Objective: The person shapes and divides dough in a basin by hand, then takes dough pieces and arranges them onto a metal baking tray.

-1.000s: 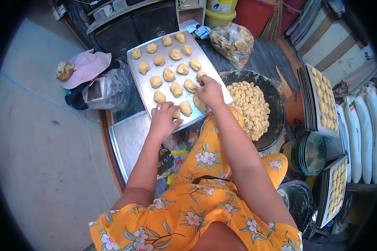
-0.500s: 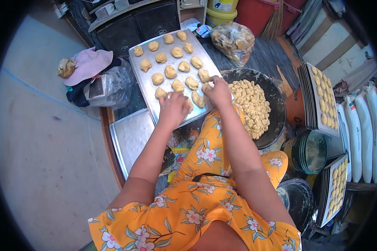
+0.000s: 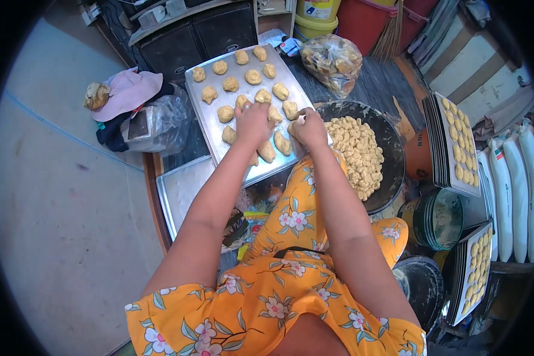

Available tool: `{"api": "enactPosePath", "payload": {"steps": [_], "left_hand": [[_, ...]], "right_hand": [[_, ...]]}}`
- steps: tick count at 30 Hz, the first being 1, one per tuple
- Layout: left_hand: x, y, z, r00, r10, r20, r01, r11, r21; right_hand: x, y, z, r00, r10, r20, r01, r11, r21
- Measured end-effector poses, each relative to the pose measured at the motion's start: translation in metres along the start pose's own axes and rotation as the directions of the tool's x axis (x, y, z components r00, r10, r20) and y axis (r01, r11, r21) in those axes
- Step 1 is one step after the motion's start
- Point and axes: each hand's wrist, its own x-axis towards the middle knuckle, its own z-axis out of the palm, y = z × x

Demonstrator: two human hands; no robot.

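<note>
Rows of rough, pale-brown dough balls (image 3: 253,76) lie on a flat metal baking tray (image 3: 197,89) in front of me. My left hand (image 3: 255,123) reaches over the tray, fingers apart, its tips touching or right beside dough balls in the middle rows. My right hand (image 3: 310,128) is closed at the tray's right edge, with a small whitish thing (image 3: 301,119) showing between the fingers; its kind is unclear. A dough ball partly shows beside those fingertips. Close by on the right, a wide black basin (image 3: 391,139) holds a heap of small dough pieces (image 3: 356,154).
Another metal tray (image 3: 185,187) lies below on the left. Stacked trays of shaped dough (image 3: 458,142) stand at the right, near a green bucket (image 3: 445,219). A plastic bag of brown pieces (image 3: 332,62) sits beyond the basin. A pink cap (image 3: 130,92) rests on the left.
My left hand has moved forward and slightly right, from the near row to the middle rows, uncovering dough balls in the near row. My right hand stays at the tray's right edge.
</note>
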Motion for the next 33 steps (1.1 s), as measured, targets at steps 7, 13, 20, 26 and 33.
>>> {"api": "enactPosePath", "payload": {"steps": [7,13,20,26,33], "left_hand": [[-0.027,-0.025,-0.015,0.978,-0.166,0.124,0.152,0.982,0.115],[-0.012,-0.02,-0.021,0.983,-0.168,0.075,0.164,0.985,0.056],[0.055,-0.031,0.003,0.994,-0.103,0.029,0.101,0.993,0.057],[0.116,-0.064,0.019,0.986,-0.129,-0.104,0.141,0.983,0.117],[0.145,-0.086,0.028,0.98,-0.186,0.074,0.164,0.958,0.234]], "right_hand": [[0.003,-0.014,0.004,0.996,-0.011,0.084,0.01,1.0,0.012],[0.004,-0.006,0.006,1.0,-0.011,0.028,0.012,1.0,-0.01],[-0.001,-0.014,0.002,0.999,-0.021,0.036,0.022,0.999,-0.03],[-0.003,-0.013,0.001,0.998,-0.054,-0.027,0.054,0.998,-0.023],[-0.006,-0.013,0.004,0.997,-0.078,-0.023,0.078,0.997,0.005]]}}
